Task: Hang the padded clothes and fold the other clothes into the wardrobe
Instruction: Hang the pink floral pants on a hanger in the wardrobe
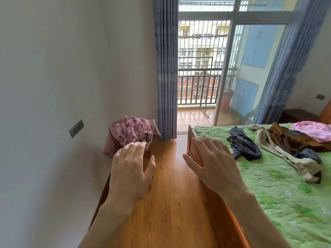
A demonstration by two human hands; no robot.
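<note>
The left hand (130, 169) reaches, fingers straight and together, toward the crumpled pink rose-print garment (133, 134); the right hand (211, 161) hovers, fingers loosely spread, over the wooden footboard (194, 149).

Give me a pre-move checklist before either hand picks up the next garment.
1. Left hand free: ok, fingers straight, fingertips by the pink floral garment, no grip yet.
2. Right hand free: ok, open, holding nothing.
3. Clothes left to sort: ok, a dark garment, a beige garment, a brown one and a pink one lie on the bed.
4. Which pieces are padded: cannot tell.
5. Wardrobe in view: not ok, not visible.
6. Hangers at hand: not ok, none visible.
</note>
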